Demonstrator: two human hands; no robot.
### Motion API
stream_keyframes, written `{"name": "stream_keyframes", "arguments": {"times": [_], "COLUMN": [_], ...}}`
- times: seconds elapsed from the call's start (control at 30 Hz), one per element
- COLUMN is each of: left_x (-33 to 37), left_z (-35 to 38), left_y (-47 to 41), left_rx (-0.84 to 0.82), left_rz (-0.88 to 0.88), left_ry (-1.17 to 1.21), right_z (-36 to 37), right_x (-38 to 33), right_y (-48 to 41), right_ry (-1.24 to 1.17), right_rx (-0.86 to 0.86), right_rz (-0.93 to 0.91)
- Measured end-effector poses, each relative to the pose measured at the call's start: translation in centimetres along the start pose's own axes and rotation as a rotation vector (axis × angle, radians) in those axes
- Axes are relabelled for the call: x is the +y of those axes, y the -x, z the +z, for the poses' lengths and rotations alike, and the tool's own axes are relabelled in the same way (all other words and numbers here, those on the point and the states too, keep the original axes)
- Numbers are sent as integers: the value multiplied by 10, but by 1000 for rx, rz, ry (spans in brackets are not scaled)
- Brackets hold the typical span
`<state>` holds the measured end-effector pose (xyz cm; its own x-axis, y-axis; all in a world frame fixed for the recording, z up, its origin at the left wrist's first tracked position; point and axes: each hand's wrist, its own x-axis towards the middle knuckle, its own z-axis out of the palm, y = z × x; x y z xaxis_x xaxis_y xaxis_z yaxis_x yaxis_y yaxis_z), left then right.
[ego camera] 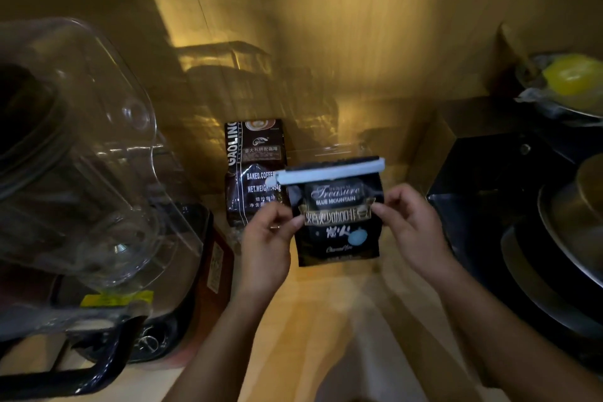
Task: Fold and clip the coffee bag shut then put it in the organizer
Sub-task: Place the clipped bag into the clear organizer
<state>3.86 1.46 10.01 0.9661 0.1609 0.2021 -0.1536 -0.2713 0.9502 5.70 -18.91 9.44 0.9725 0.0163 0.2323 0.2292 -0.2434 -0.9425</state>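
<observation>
With both hands point(337, 225) pinching the clipped coffee bag point(339, 222) upright mid-frame, I see the clear organizer point(329, 150) just behind it

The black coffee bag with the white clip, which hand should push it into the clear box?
Probably the right hand. It pinches the black clipped coffee bag on the side under the clear plastic organizer, whose opening seems free there. The left hand sits by the brown coffee bag already standing inside.
</observation>
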Motion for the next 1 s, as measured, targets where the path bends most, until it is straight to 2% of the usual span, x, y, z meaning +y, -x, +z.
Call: {"name": "stream_keyframes", "arguments": {"times": [0.17, 0.37, 0.5, 0.67, 0.77, 0.83, 1.0], "left_x": [28, -1, -12, -18, -25, -25, -22], "left_z": [6, 29, 37, 43, 53, 58, 74], "left_y": [-50, -73, -69, -56, -47, -46, -45], "left_rx": [55, 101, 143, 44, 19, 22, 102], "left_rz": [112, -125, -149, -174, -75, -74, -124], "left_ry": [-90, -183, -169, -277, -437, -513, -495], "right_z": [-2, 13, 14, 22, 32, 35, 39], "right_x": [-21, 1, 18, 37, 47, 52, 60], "right_y": [-51, -72, -68, -57, -48, -48, -60], "right_ry": [37, 218, 195, 206, 346, 383, 430], "right_rx": [49, 36, 65, -35, -57, -53, -12], "right_rz": [-33, 73, 111, 213, 140, 116, 97]}}
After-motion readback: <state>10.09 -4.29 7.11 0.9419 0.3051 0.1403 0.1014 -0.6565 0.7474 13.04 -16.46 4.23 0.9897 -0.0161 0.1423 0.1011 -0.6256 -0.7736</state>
